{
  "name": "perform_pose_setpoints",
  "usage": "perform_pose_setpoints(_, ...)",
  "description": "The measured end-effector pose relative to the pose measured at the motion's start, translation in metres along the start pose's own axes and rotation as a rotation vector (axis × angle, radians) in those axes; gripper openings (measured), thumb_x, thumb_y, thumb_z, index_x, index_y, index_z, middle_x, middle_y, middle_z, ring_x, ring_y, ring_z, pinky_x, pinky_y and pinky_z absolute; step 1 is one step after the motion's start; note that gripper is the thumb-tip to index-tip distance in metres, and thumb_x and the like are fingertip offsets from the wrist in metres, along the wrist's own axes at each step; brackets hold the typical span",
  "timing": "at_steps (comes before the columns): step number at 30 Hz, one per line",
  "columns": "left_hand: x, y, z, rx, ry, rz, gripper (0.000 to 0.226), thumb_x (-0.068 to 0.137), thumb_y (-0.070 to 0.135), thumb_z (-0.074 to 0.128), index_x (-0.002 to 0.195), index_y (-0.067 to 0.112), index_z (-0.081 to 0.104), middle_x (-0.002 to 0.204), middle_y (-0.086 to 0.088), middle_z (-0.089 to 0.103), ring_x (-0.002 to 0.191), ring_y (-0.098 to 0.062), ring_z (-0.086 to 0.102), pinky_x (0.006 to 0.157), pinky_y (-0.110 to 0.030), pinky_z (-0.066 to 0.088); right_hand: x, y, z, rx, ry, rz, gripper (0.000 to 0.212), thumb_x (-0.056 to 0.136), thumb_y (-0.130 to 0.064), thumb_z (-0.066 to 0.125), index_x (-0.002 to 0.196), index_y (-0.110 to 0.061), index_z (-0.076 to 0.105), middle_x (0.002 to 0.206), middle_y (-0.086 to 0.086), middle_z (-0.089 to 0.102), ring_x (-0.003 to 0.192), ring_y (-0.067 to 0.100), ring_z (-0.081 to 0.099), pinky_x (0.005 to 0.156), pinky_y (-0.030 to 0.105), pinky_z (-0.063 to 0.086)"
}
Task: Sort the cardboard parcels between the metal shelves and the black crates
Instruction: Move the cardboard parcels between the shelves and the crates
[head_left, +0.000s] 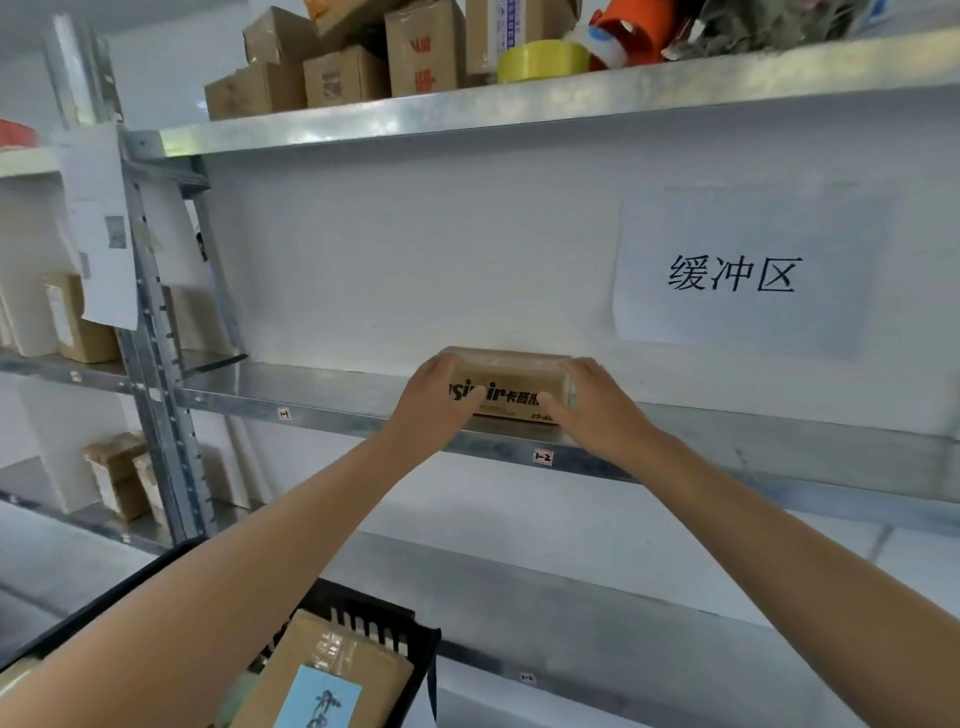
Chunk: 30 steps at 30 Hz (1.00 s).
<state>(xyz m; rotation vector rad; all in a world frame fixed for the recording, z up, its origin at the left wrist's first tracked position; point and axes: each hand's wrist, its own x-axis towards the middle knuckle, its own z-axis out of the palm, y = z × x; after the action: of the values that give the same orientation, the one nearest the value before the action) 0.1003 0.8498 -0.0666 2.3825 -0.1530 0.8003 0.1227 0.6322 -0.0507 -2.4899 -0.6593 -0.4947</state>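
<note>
Two hands clamp one rectangular cardboard parcel (506, 387), tape-glossed with black lettering, set on the galvanised metal shelf (311, 395). The left hand (441, 402) and right hand (592, 405) take opposite ends, fingers curled over the top, thumbs on the front face. Flat shelf surface extends to both sides. A paper sign (737, 270) hangs behind, right. Below, a slotted black crate (410, 644) holds a blue-labelled parcel (332, 670)

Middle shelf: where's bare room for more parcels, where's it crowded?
Bare: the middle shelf between the upright post and the held parcel, and right of it, under the paper sign. Crowded: the top shelf, with boxes and tape rolls.
</note>
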Motion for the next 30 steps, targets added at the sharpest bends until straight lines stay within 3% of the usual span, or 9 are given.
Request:
perform_pose_setpoints(10,0.046,-0.017,0.023,-0.015,0.026,-0.161,0.057,0.099,0.032,0.054,0.149,0.01,0.036,0.157,-0.004,0.032,0.144,-0.02,0.03,0.118,-0.035,0.026,0.029,0.049,-0.01,0.064,-0.045,0.096,0.065,0.101,-0.044,0.046,0.154,-0.011,0.025,0.158,0.007,0.03,0.142,0.023,0.033,0.11,0.034,0.03)
perform_pose_setpoints(15,0.051,-0.024,0.031,0.07,-0.169,-0.273,0.072,0.095,0.048,0.056,0.154,0.024,0.024,0.164,-0.008,0.008,0.151,-0.026,0.0,0.12,-0.046,0.015,0.046,0.054,-0.001,0.189,-0.138,0.184,0.07,0.102,-0.049,0.04,0.156,-0.01,0.019,0.162,0.007,0.025,0.146,0.023,0.029,0.112,0.034,0.028)
perform_pose_setpoints(17,0.053,-0.025,0.033,0.01,-0.119,-0.347,0.079,0.091,0.054,0.059,0.155,0.034,0.016,0.164,-0.01,-0.004,0.15,-0.029,-0.007,0.118,-0.051,0.013,0.053,0.052,0.005,0.257,-0.188,0.224,0.071,0.103,-0.051,0.038,0.157,-0.01,0.018,0.162,0.008,0.025,0.146,0.025,0.03,0.112,0.036,0.028)
perform_pose_setpoints(19,0.058,-0.028,0.032,-0.105,-0.021,-0.452,0.084,0.09,0.055,0.06,0.156,0.037,0.01,0.163,-0.013,0.002,0.15,-0.034,0.003,0.117,-0.054,0.018,0.06,0.05,0.01,0.325,-0.227,0.286,0.073,0.102,-0.054,0.036,0.157,-0.009,0.018,0.163,0.01,0.024,0.146,0.027,0.029,0.114,0.039,0.028)
perform_pose_setpoints(21,0.064,-0.033,0.03,-0.234,-0.003,-0.56,0.085,0.091,0.055,0.058,0.156,0.026,0.012,0.158,-0.016,0.023,0.143,-0.035,0.028,0.112,-0.05,0.033,0.067,0.049,0.014,0.401,-0.243,0.345,0.072,0.102,-0.055,0.035,0.155,-0.008,0.023,0.161,0.011,0.028,0.144,0.029,0.032,0.113,0.041,0.029)
perform_pose_setpoints(23,0.064,-0.036,0.03,-0.372,0.001,-0.629,0.078,0.092,0.052,0.059,0.15,0.013,0.023,0.142,-0.012,0.047,0.12,-0.026,0.05,0.089,-0.034,0.047,0.073,0.048,0.019,0.476,-0.259,0.377,0.069,0.101,-0.056,0.034,0.151,-0.008,0.035,0.153,0.012,0.041,0.137,0.029,0.042,0.11,0.041,0.033)
perform_pose_setpoints(25,0.058,-0.037,0.033,-0.441,0.041,-0.616,0.066,0.092,0.042,0.063,0.143,0.013,0.034,0.128,-0.007,0.055,0.105,-0.019,0.053,0.073,-0.025,0.042,0.073,0.049,0.027,0.484,-0.245,0.371,0.066,0.101,-0.056,0.034,0.146,-0.009,0.043,0.139,0.011,0.055,0.121,0.027,0.053,0.105,0.04,0.039)
perform_pose_setpoints(27,0.053,-0.041,0.037,-0.482,0.082,-0.582,0.055,0.091,0.031,0.068,0.137,0.017,0.042,0.121,-0.004,0.056,0.101,-0.015,0.055,0.076,-0.024,0.042,0.071,0.051,0.033,0.412,-0.187,0.338,0.063,0.102,-0.055,0.032,0.141,-0.008,0.047,0.122,0.009,0.062,0.104,0.022,0.057,0.096,0.038,0.045)
perform_pose_setpoints(30,0.043,-0.04,0.035,-0.543,0.134,-0.579,0.043,0.09,0.033,0.069,0.127,0.02,0.051,0.113,0.002,0.058,0.091,-0.002,0.054,0.068,-0.019,0.04,0.067,0.055,0.039,0.403,-0.1,0.324,0.061,0.102,-0.055,0.034,0.138,-0.009,0.049,0.126,0.008,0.062,0.102,0.019,0.055,0.087,0.034,0.044)
